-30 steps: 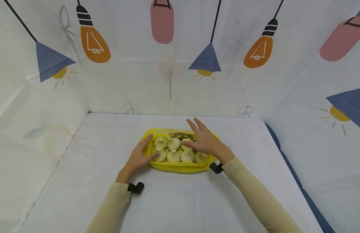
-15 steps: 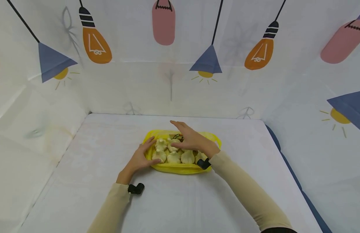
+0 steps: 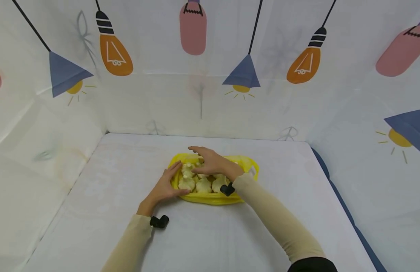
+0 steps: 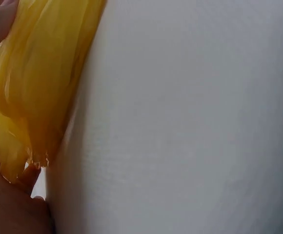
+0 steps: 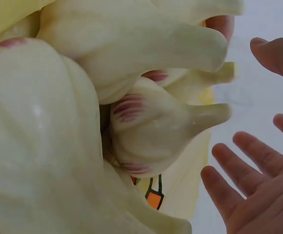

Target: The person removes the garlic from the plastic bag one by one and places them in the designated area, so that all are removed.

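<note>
A yellow plastic bag (image 3: 210,199) lies on the table with several white garlic bulbs (image 3: 203,185) showing in its opening. My left hand (image 3: 163,186) rests at the bag's left end, thumb near the front rim and fingers spread along the side. In the left wrist view, its fingers touch the crumpled yellow plastic (image 4: 44,73). Above the bulbs hovers my right hand (image 3: 212,162), fingers extended and thumb apart. The right wrist view shows that hand (image 5: 263,185) holding nothing, beside purple-streaked bulbs (image 5: 151,131). My right hand and forearm hide some bulbs.
A white cloth covers the table (image 3: 196,241). White sheeting (image 3: 155,102) printed with lamps and bulbs rises behind and at both sides. Blue fabric (image 3: 342,200) shows along the table's right edge.
My right hand has moved left over the bag, from its right part toward the left bulbs. My left hand has stayed at the bag's left end.
</note>
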The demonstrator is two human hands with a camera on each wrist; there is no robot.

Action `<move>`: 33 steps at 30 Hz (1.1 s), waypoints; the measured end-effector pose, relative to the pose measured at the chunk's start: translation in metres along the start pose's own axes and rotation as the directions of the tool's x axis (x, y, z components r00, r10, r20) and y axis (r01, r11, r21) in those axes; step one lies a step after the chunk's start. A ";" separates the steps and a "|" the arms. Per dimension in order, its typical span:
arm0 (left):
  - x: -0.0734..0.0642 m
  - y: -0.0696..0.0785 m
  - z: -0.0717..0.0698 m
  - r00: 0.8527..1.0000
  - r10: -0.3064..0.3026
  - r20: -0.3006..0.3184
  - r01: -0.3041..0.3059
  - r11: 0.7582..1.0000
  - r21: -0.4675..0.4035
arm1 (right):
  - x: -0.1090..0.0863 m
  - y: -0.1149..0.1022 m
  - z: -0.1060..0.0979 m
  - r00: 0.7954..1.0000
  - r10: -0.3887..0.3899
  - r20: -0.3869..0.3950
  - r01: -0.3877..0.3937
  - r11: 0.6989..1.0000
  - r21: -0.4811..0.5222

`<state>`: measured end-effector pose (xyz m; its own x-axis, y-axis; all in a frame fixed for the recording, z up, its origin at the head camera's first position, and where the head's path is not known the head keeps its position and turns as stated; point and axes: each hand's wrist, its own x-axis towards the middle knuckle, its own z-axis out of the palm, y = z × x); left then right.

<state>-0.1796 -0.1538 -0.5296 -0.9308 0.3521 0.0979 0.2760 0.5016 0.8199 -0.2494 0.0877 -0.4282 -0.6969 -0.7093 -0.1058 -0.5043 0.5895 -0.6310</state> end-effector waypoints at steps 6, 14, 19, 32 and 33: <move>0.000 0.001 0.003 1.000 0.015 -0.004 -0.015 1.000 0.000 | 0.007 0.004 0.009 1.000 0.011 0.002 -0.011 1.000 0.014; -0.001 0.001 0.002 1.000 0.018 0.000 -0.018 1.000 0.000 | 0.018 0.004 0.018 1.000 0.027 -0.010 -0.026 0.999 0.029; -0.001 -0.001 0.003 1.000 0.029 -0.001 -0.029 1.000 0.002 | 0.021 0.003 0.023 0.999 0.040 0.008 -0.040 0.999 0.013; 0.001 -0.004 0.004 1.000 0.031 0.004 -0.031 0.999 0.016 | 0.022 0.001 0.033 0.995 0.096 -0.024 -0.097 0.994 -0.050; 0.001 -0.003 0.004 0.999 0.031 0.005 -0.031 0.999 0.017 | 0.022 0.001 0.033 0.994 0.102 -0.024 -0.103 0.993 -0.053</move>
<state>-0.1809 -0.1517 -0.5346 -0.9205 0.3717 0.1207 0.3091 0.5034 0.8069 -0.2477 0.0600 -0.4566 -0.7570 -0.6358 -0.1509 -0.4558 0.6793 -0.5752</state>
